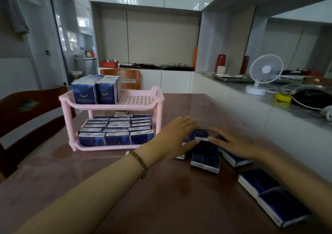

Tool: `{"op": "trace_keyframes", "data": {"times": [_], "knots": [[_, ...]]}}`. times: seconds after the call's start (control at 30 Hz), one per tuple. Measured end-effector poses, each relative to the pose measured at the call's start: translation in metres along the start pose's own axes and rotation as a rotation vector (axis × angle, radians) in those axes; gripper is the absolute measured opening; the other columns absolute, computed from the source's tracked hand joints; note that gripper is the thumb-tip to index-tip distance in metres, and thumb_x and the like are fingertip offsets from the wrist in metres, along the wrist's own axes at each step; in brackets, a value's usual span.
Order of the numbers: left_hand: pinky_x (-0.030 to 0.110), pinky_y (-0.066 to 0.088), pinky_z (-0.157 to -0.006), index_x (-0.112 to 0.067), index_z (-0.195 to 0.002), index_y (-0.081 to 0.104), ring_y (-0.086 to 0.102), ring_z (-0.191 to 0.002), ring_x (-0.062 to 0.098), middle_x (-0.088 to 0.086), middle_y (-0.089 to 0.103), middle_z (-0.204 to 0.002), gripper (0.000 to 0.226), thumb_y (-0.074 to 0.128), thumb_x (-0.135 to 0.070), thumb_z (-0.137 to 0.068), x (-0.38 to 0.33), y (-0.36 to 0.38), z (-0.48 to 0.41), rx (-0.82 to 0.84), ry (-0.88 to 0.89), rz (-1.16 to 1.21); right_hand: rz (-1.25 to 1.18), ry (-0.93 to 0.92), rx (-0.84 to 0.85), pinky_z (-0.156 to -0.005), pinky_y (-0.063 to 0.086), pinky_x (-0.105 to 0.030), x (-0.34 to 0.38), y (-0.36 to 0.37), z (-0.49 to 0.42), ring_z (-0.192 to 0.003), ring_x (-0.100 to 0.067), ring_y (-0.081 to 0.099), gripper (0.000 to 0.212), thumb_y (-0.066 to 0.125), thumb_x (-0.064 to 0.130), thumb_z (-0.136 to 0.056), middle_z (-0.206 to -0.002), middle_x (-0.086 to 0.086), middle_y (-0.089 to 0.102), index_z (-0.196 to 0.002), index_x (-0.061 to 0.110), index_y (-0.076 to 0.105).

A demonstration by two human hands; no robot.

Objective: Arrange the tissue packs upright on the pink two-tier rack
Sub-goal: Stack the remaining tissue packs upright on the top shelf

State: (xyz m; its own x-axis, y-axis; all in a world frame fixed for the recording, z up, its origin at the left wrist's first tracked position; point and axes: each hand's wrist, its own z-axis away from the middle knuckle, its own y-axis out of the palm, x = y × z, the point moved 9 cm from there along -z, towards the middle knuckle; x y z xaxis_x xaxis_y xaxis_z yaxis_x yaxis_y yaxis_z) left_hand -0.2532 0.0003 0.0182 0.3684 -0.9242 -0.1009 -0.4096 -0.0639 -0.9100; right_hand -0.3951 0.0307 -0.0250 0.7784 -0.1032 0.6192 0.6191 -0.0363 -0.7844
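The pink two-tier rack (140, 106) stands on the brown table, left of centre. Its lower tier is packed with upright dark blue tissue packs (116, 131). The upper tier holds upright packs (97, 90) on its left half; its right half is bare. To the right of the rack lies a loose heap of packs (204, 156). My left hand (176, 136) and my right hand (231, 143) hover flat on either side of the heap, fingers spread, touching or just above it. Two more packs (269, 196) lie flat near the front right edge.
Wooden chairs stand at the table's left (30, 118) and far side (125, 77). A grey counter runs along the right with a white desk fan (264, 73), cables and a yellow object (283, 97). The table (107, 179) in front of the rack shows bare brown surface.
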Motion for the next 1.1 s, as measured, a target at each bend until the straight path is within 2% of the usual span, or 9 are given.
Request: {"op": "trace_keyframes", "data": {"times": [0.1,0.2,0.33,0.5,0.57,0.73,0.83,0.93,1.1], "knots": [[0.034,0.009,-0.118,-0.019,-0.149,0.021,0.012,-0.146,0.020,0.000,0.017,-0.158,0.055,0.034,-0.041,-0.099,0.019,0.040,-0.003,0.106,-0.178,0.115,-0.095,0.007,0.019,-0.111,0.034,-0.037,-0.010,0.016,0.004,-0.133,-0.014,0.036,0.083,0.044,0.073,-0.072,-0.147,0.012,0.030,-0.143,0.034,0.027],[0.033,0.003,-0.117,-0.022,-0.150,0.015,0.003,-0.147,0.019,-0.004,0.005,-0.159,0.051,0.026,-0.037,-0.102,0.029,0.071,0.005,0.240,-0.299,0.165,-0.074,-0.025,-0.026,-0.107,0.038,-0.034,-0.012,0.028,0.009,-0.128,-0.012,0.041,0.075,0.044,0.068,-0.077,-0.145,0.010,0.035,-0.142,0.033,0.028],[0.031,0.006,-0.119,-0.021,-0.149,0.021,0.012,-0.145,0.015,-0.002,0.014,-0.158,0.052,0.028,-0.038,-0.101,0.028,0.064,0.018,0.101,-0.319,0.291,-0.007,-0.114,-0.086,-0.108,0.035,-0.033,0.001,0.033,0.016,-0.131,-0.012,0.038,0.076,0.042,0.066,-0.076,-0.147,0.008,0.034,-0.142,0.031,0.028],[0.021,0.012,-0.115,-0.028,-0.149,0.022,0.013,-0.143,0.005,-0.013,0.010,-0.158,0.052,0.030,-0.041,-0.099,0.022,0.056,0.058,0.109,-0.301,0.401,0.199,-0.151,0.005,-0.115,0.024,-0.036,0.003,0.054,0.027,-0.140,-0.012,0.022,0.077,0.038,0.070,-0.081,-0.154,0.012,0.018,-0.146,0.035,0.016],[0.017,0.015,-0.111,-0.030,-0.147,0.025,0.018,-0.139,-0.001,-0.018,0.012,-0.156,0.050,0.031,-0.042,-0.099,0.018,0.048,0.075,0.089,-0.277,0.370,0.150,-0.167,0.031,-0.116,0.022,-0.034,0.006,0.059,0.029,-0.141,-0.009,0.021,0.072,0.036,0.070,-0.081,-0.155,0.014,0.017,-0.144,0.042,0.015],[0.013,0.040,-0.096,-0.029,-0.116,0.057,0.049,-0.113,0.002,-0.010,0.041,-0.130,0.026,0.057,-0.032,-0.090,0.024,0.026,0.109,-0.137,-0.301,0.508,0.030,-0.258,0.034,-0.108,0.029,-0.021,0.031,0.065,0.029,-0.131,-0.001,0.034,0.050,0.041,0.047,-0.092,-0.146,0.015,0.034,-0.140,0.040,0.031],[0.019,0.051,-0.083,-0.031,-0.121,0.041,0.056,-0.093,0.010,-0.007,0.044,-0.122,0.055,0.075,-0.025,-0.077,0.040,0.025,0.119,-0.208,-0.409,0.629,0.021,-0.269,0.017,-0.101,0.043,-0.027,0.043,0.067,0.026,-0.118,-0.002,0.049,0.044,0.050,0.035,-0.093,-0.134,0.015,0.048,-0.135,0.039,0.036],[0.012,0.050,-0.081,-0.031,-0.135,0.024,0.058,-0.096,0.007,-0.026,0.045,-0.113,0.082,0.078,-0.020,-0.074,0.048,0.030,0.116,-0.145,-0.508,0.792,-0.007,-0.220,-0.013,-0.090,0.051,-0.035,0.047,0.064,0.020,-0.104,-0.009,0.057,0.037,0.051,0.038,-0.092,-0.123,0.009,0.052,-0.126,0.035,0.036],[0.006,0.044,-0.062,-0.019,-0.123,0.042,0.059,-0.074,-0.005,-0.017,0.056,-0.103,0.067,0.082,-0.023,-0.070,0.058,0.013,0.115,-0.113,-0.486,0.677,-0.146,-0.210,-0.165,-0.079,0.053,-0.033,0.061,0.046,0.010,-0.094,-0.014,0.063,0.031,0.060,0.039,-0.086,-0.110,0.003,0.062,-0.108,0.027,0.043]]}}
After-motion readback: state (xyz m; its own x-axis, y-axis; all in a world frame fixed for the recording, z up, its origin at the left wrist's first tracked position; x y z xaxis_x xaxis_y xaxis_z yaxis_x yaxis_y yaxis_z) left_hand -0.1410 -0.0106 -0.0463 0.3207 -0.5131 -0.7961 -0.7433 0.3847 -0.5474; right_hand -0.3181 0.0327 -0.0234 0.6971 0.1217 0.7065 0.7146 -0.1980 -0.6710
